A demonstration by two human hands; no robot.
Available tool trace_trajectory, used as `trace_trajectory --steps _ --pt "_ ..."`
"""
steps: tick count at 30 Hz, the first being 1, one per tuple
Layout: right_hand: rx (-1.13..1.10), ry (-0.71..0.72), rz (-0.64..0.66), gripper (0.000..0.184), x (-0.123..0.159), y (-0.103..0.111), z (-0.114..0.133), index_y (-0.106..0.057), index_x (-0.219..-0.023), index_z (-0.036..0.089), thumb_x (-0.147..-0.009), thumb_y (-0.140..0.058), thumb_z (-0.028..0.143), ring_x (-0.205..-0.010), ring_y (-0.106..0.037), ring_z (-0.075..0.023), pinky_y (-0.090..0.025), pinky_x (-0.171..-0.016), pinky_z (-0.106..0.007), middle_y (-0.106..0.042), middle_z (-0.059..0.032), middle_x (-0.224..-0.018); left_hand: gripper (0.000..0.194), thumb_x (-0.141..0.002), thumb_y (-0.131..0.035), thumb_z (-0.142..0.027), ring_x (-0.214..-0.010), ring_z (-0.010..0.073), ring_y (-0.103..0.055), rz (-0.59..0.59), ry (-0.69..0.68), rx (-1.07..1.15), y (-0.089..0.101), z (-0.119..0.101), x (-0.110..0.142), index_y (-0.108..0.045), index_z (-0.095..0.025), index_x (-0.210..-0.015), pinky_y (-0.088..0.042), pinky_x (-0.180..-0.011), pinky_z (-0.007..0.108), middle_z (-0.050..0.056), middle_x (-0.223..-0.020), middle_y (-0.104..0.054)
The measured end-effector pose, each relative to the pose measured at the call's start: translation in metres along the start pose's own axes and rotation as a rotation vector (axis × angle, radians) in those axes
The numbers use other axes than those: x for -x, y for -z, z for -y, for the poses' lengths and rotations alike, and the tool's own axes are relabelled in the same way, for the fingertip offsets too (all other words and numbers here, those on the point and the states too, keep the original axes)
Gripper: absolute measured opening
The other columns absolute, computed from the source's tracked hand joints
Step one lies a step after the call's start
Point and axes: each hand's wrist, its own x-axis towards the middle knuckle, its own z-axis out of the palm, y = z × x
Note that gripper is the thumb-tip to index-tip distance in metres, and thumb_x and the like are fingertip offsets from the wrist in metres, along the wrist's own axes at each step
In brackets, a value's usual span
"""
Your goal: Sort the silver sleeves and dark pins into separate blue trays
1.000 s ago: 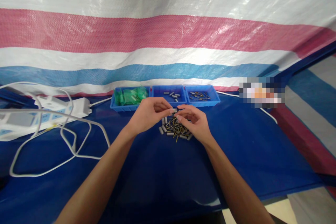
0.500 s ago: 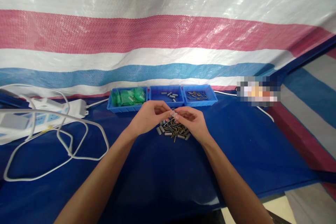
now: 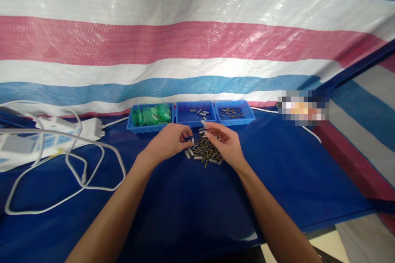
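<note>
We see two bare hands over one mixed pile (image 3: 204,151) of thin brass-coloured pins and grey cylinders, too tangled to count, on a blue tabletop (image 3: 191,213). The right hand (image 3: 226,141) grips one silver cylinder (image 3: 203,123) at its fingertips, just above the pile's far edge. The left hand (image 3: 166,142) is curled, with a gap between thumb and fingers, beside another grey cylinder (image 3: 192,141); we cannot tell whether it touches.

Behind the pile stand three blue trays in a row. The left tray (image 3: 140,130) holds green packets (image 3: 152,114), overlapping too much to count. The middle tray (image 3: 184,119) holds about five small cylinders (image 3: 202,114). The right tray (image 3: 236,122) holds several crossed pins (image 3: 231,112).

At left lie a white power strip (image 3: 91,128), its markings too small for us to read, and looping white cables (image 3: 33,213). A red, white and blue striped sheet (image 3: 185,41) hangs behind.
</note>
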Motion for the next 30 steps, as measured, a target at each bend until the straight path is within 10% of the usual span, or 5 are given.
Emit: trace_trajectory --steps 19,30 --pt "0.066 0.018 0.061 0.027 0.002 0.001 0.003 -0.075 -0.117 0.027 -0.092 -0.072 0.035 -0.093 -0.072 -0.0192 -0.061 -0.085 -0.034 -0.076 -0.0066 -0.120 0.030 -0.077 -0.063 -0.010 -0.084 0.0245 -0.069 0.007 0.042 -0.355 -0.009 -0.008 0.000 -0.078 -0.016 -0.103 -0.053 -0.075 0.033 0.012 -0.100 -0.073" --pt "0.024 -0.038 0.087 0.028 0.001 0.006 0.001 -0.074 -0.116 0.027 -0.090 -0.075 0.036 -0.086 -0.076 -0.0212 -0.062 -0.080 -0.036 -0.080 -0.0043 -0.100 0.016 -0.082 -0.078 -0.031 -0.082 0.0209 -0.078 -0.093 0.014 0.539 0.008 -0.027 0.001 -0.074 -0.016 -0.089 -0.063 -0.078 0.030 0.006 -0.087 -0.081"
